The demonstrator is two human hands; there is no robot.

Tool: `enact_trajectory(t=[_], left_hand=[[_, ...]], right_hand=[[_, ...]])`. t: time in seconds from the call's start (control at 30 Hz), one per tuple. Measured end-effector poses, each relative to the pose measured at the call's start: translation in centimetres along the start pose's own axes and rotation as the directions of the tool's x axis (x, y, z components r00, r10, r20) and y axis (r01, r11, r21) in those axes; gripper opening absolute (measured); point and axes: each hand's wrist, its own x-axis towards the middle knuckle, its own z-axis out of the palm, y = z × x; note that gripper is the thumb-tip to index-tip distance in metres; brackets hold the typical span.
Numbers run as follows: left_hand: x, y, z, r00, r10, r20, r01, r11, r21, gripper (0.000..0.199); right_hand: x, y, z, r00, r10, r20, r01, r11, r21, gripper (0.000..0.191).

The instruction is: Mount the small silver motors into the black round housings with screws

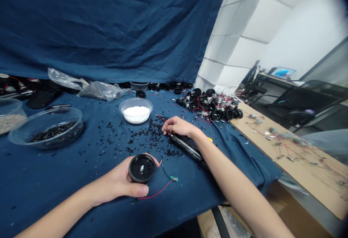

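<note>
A single head-worn camera looks forward and down over the surface. Both forearms enter from the lower edge. At close range, the left hand lies below frame centre and the right hand near it. The wide field reaches the blue curtain ahead and, at far right, a more distant laptop.

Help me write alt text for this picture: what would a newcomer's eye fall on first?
Probably the small white pieces in a clear bowl, bright against the blue cloth near the middle. Next comes the round black housing held in the left grip in the foreground, with a little green board and a red wire beside it. Farther back on the right sits a tangled heap of black parts.
</note>
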Motion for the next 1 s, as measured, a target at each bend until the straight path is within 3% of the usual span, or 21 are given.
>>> enact_trajectory(t=[0.33,0.53,0.7,0.83,0.9,1.0], left_hand=[[-0.1,0.4,0.2,1.0,0.017,0.007,-0.017,1.0,0.02,0.062],[0.0,-0.1,0.1,0.999,0.051,0.003,-0.051,0.998,0.027,0.063],[0.1,0.0,0.2,0.996,0.078,0.038,-0.08,0.996,0.045,0.06],[0.2,0.2,0.5,0.991,0.132,0.026,-0.132,0.991,0.006,0.056],[0.2,0.3,0.7,0.985,0.17,-0.013,-0.17,0.985,-0.008,0.052],[0.3,0.6,0.7,0.981,0.188,-0.055,-0.187,0.982,0.03,0.049]], right_hand=[[-0.1,-0.2,0.5,0.999,0.003,-0.032,-0.005,0.998,-0.059,0.022],[-1.3,-2.0,-0.5,0.994,0.004,-0.112,-0.026,0.98,-0.196,0.02],[-8.0,-3.2,-1.8,0.977,0.02,-0.214,-0.099,0.924,-0.369,0.022],[-14.5,-2.0,-0.5,0.955,0.2,-0.22,-0.282,0.846,-0.452,0.035],[-16.2,-1.1,0.5,0.937,0.246,-0.248,-0.339,0.812,-0.476,0.04],[-16.7,0.2,1.8,0.922,0.247,-0.299,-0.368,0.8,-0.474,0.038]])
